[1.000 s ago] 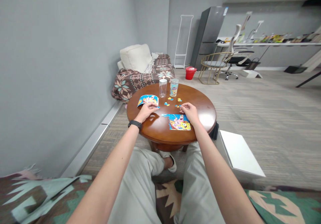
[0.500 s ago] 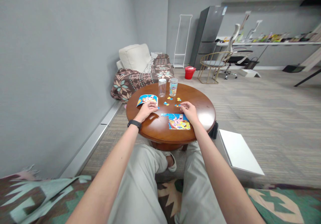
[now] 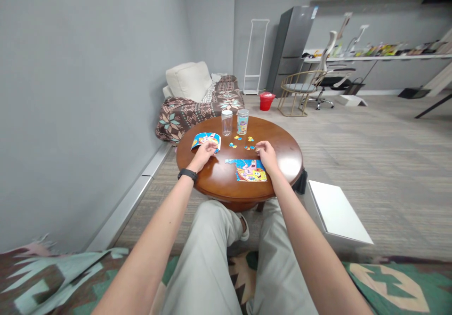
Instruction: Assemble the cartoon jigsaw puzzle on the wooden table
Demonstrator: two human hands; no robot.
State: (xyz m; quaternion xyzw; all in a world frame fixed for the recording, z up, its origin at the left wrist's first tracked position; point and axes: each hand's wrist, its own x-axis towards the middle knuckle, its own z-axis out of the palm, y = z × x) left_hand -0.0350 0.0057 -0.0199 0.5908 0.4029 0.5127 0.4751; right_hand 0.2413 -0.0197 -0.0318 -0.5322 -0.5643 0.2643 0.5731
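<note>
Over the left side of the round wooden table, my left hand [image 3: 206,153] is closed in a pinch on a small blue puzzle piece [image 3: 217,150], right by the curved picture sheet [image 3: 205,138]. My right hand [image 3: 266,155] has its fingers curled together just right of some loose puzzle pieces [image 3: 250,148]; whatever is between its fingertips is too small to make out. Below and between the hands lies the partly joined cartoon puzzle [image 3: 251,171], its upper left edge uneven. More loose blue and yellow pieces [image 3: 233,145] lie beyond it.
At the back of the table [image 3: 219,183] stand a clear jar [image 3: 227,124] and a lidded jar with a cartoon label [image 3: 242,123]. A white box [image 3: 339,211] sits on the floor to the right. Past the table are a covered couch [image 3: 197,108] and a red bin [image 3: 266,101].
My left hand has drawn slightly left and lifted with the blue piece, closer to the picture sheet. My right hand has shifted a little right, away from the loose pieces.
</note>
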